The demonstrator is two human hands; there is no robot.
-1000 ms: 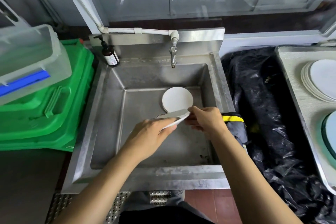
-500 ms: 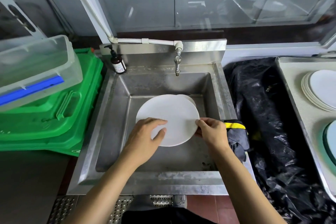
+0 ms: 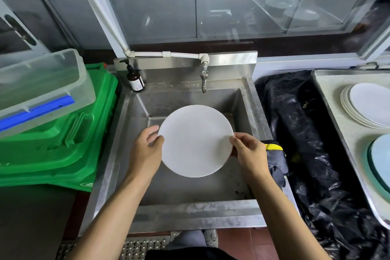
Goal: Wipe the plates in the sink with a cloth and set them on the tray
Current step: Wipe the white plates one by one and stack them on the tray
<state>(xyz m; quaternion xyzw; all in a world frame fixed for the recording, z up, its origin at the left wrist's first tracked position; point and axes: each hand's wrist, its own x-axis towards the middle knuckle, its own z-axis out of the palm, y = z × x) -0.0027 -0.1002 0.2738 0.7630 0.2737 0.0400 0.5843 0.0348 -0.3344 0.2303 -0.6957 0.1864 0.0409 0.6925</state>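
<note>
Two hands: both grip one white plate [image 3: 195, 140] above the basin of the steel sink [image 3: 173, 213], its flat face turned up toward the camera.
Left hand [image 3: 145, 150]: at the plate's 9 o'clock edge; thumb laid over the rim, the other fingers loosely spread behind the edge, so it holds the plate by the rim.
Right hand [image 3: 248, 152]: at the plate's 3 o'clock edge; thumb and fingers curled and pinching the rim.
Cloth [image 3: 275, 162]: dark fabric with a yellow band, draped over the sink's right rim, at 3 o'clock from the plate, just beside the right wrist; neither hand has hold of it.
Tray [image 3: 329, 103]: at 3 o'clock from the sink, well apart from the held plate; it carries a stack of white plates [image 3: 367, 107] at its far end and a pale blue plate [image 3: 379, 160] nearer, cut off by the frame edge.
Black plastic sheet [image 3: 295, 116]: crumpled, between sink and tray.
Tap [image 3: 203, 76]: at 12 o'clock on the sink's back wall.
Pump bottle [image 3: 135, 79]: brown, upright at the back left corner, about 11 o'clock.
Green bins [image 3: 59, 150]: stacked at 9 o'clock from the sink, with a clear plastic box [image 3: 42, 84] on top.
</note>
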